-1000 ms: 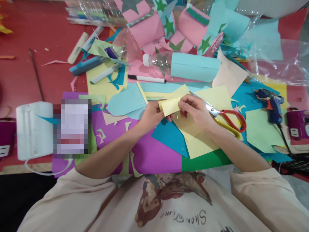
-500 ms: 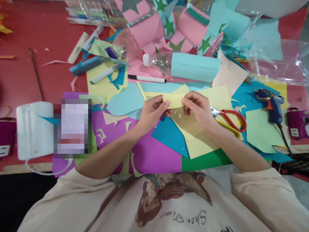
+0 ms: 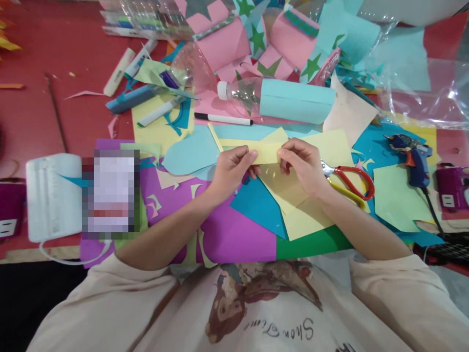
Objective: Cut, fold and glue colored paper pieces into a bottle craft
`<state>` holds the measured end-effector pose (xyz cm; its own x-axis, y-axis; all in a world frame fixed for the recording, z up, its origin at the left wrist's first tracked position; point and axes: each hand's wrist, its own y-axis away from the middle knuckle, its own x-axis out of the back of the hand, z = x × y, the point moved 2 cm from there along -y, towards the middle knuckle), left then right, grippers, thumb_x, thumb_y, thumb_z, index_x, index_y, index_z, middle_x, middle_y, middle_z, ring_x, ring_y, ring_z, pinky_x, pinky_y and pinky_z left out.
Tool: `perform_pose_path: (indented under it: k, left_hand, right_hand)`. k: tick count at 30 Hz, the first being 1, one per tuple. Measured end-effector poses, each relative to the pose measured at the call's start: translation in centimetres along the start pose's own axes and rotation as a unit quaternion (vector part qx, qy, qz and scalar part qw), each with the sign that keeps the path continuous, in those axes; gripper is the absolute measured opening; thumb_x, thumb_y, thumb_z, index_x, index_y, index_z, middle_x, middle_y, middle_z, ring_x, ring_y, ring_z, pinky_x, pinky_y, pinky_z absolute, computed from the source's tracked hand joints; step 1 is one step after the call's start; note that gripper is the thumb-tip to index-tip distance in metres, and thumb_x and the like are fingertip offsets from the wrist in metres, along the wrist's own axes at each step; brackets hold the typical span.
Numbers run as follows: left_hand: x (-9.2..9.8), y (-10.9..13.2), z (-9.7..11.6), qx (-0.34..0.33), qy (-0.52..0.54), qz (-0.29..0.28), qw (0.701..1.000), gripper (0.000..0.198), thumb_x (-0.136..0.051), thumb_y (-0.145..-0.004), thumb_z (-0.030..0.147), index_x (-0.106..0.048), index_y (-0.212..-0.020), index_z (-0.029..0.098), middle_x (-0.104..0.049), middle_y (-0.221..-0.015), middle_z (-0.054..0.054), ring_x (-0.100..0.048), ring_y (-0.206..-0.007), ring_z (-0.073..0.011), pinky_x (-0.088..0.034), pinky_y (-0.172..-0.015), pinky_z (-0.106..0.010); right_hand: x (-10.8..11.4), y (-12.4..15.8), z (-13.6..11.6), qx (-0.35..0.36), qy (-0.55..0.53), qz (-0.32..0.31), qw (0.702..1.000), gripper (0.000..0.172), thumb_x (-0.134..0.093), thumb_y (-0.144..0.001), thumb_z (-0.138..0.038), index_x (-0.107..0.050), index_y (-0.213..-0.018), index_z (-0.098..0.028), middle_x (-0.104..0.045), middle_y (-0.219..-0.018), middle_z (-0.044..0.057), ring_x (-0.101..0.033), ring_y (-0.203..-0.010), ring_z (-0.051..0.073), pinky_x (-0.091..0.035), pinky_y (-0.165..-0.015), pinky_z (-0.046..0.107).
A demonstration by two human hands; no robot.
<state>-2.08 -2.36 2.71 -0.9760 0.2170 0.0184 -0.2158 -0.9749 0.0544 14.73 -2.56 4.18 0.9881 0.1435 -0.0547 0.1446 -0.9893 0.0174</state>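
While both hands are up over the paper pile, a small pale-yellow rectangular paper strip (image 3: 269, 153) is stretched between them, roughly level. Left hand (image 3: 236, 168) pinches its left end, thumb on top; right hand (image 3: 302, 164) pinches the right end the same way. Neither end is released. Strip sits above larger pale-yellow paper sheets (image 3: 308, 217), which overlap a dark-blue paper sheet (image 3: 260, 208) and a green sheet (image 3: 315, 242) near the table edge. Purple sheet (image 3: 242, 230) lies left of those, scraps on it.

Metal scissors with one red and one yellow handle (image 3: 337, 170) lie just beside the right hand, blades mostly hidden by it. Light-blue round-ended paper piece (image 3: 190, 154) is left of the left hand. Past the strip: white marker with black cap (image 3: 223, 119), then a clear plastic bottle, white cap, light-blue paper wrap (image 3: 296, 101), on its side. Blue glue gun with orange trigger (image 3: 418, 164) is well off to the right, white flat box (image 3: 54, 195) far left on the red tabletop (image 3: 29, 117).
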Motion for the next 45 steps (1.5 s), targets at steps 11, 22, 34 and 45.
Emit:
perform_pose_path:
  k: [11, 22, 34, 45]
  left_hand:
    - [-0.14, -0.01, -0.18, 0.004, 0.014, -0.001, 1.000, 0.039, -0.061, -0.082, 0.048, -0.052, -0.061, 0.017, -0.064, -0.056, 0.000, -0.056, -0.042, -0.0068, -0.040, -0.037, -0.016]
    - [-0.14, -0.06, -0.09, 0.002, 0.023, -0.005, 1.000, 0.038, -0.062, -0.082, 0.046, -0.051, -0.061, 0.017, -0.062, -0.055, 0.002, -0.056, -0.042, -0.0058, -0.040, -0.038, -0.016]
    - [0.10, -0.05, -0.05, -0.001, 0.001, 0.020, 1.000, 0.039, -0.060, -0.085, 0.047, -0.050, -0.062, 0.017, -0.064, -0.056, 0.001, -0.057, -0.044, -0.0063, -0.042, -0.042, -0.016]
    - [-0.01, -0.30, 0.08, 0.000, -0.004, 0.025, 1.000, 0.045, -0.061, -0.086, 0.047, -0.040, -0.058, 0.019, -0.065, -0.056, 0.000, -0.061, -0.047, -0.0083, -0.045, -0.046, -0.018]
  right_hand:
    - [0.03, 0.09, 0.24, -0.007, 0.008, -0.005, 1.000, 0.022, -0.065, -0.083, -0.029, -0.054, -0.066, -0.019, -0.052, -0.057, -0.006, -0.050, -0.046, 0.004, -0.040, -0.045, 0.019]
    - [0.03, 0.09, 0.30, -0.009, 0.013, -0.005, 1.000, 0.023, -0.064, -0.084, -0.031, -0.054, -0.067, -0.019, -0.052, -0.058, -0.006, -0.049, -0.047, 0.004, -0.039, -0.046, 0.019]
    - [0.17, -0.09, 0.41, 0.041, 0.038, 0.008, 0.998, 0.008, -0.065, -0.079, -0.022, -0.057, -0.081, -0.021, -0.059, -0.081, -0.002, -0.057, -0.076, 0.009, -0.049, -0.072, 0.025]
    - [0.37, -0.15, 0.55, 0.034, 0.057, 0.052, 0.996, 0.011, -0.065, -0.079, -0.019, -0.072, -0.087, -0.021, -0.072, -0.094, 0.001, -0.065, -0.090, 0.014, -0.054, -0.084, 0.031]
